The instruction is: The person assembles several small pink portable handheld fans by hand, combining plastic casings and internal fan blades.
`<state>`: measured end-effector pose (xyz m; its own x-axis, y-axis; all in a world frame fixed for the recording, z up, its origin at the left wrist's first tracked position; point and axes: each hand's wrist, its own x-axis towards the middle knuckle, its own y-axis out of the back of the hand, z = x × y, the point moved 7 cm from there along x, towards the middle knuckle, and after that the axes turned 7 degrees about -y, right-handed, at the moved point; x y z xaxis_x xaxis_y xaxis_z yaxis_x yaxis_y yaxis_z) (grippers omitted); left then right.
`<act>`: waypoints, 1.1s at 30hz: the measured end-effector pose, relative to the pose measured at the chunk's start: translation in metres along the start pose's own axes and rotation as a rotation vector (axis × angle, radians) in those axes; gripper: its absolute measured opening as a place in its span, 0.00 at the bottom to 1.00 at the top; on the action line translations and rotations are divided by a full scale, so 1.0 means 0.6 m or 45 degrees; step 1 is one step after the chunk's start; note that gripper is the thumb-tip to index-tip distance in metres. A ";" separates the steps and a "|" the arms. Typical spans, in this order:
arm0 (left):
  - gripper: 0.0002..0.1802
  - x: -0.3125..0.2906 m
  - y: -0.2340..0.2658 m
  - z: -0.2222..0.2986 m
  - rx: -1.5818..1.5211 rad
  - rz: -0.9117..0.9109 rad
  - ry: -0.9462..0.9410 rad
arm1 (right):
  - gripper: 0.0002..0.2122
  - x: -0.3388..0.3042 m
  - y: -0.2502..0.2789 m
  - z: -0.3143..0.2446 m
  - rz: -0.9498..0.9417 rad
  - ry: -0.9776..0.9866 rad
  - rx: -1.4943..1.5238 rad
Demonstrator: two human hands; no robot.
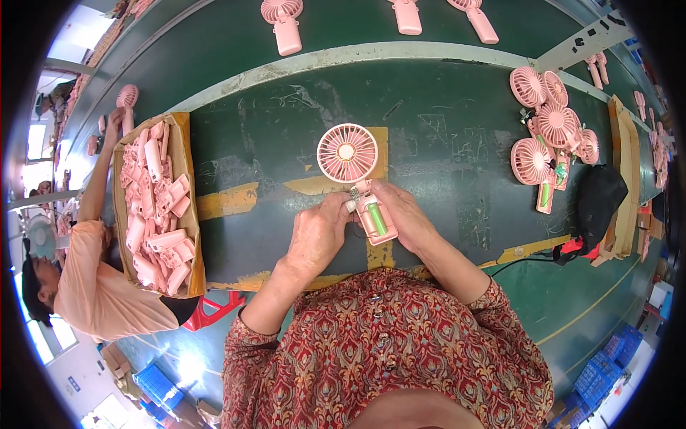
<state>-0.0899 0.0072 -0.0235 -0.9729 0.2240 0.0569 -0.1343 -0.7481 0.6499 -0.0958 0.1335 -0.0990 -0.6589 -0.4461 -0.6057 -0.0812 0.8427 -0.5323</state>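
Observation:
A pink handheld fan (347,153) lies in front of me, its round grille pointing away from me. Its handle is uncovered and shows a green battery (376,218) inside. My left hand (319,230) pinches the neck area from the left, with a small whitish part at the fingertips that I cannot make out. My right hand (402,214) grips the handle from the right, thumb near the neck. Both hands hold the fan just above the dark green workbench (286,143).
At the left stands a cardboard box (197,243) full of pink handle shells (153,200). Several fans (554,125) are heaped at the right, beside a black bag (602,196). More fans (288,32) lie beyond the white rail (321,56). A co-worker (107,279) reaches forward at the far left.

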 end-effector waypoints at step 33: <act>0.07 0.000 -0.013 -0.001 0.127 0.088 -0.125 | 0.17 -0.002 0.003 0.006 -0.031 -0.008 -0.001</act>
<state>-0.0890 0.0129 -0.0291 -0.9556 0.2374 0.1748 -0.0432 -0.6994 0.7135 -0.0926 0.1346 -0.1015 -0.6517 -0.4685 -0.5964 -0.0976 0.8317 -0.5466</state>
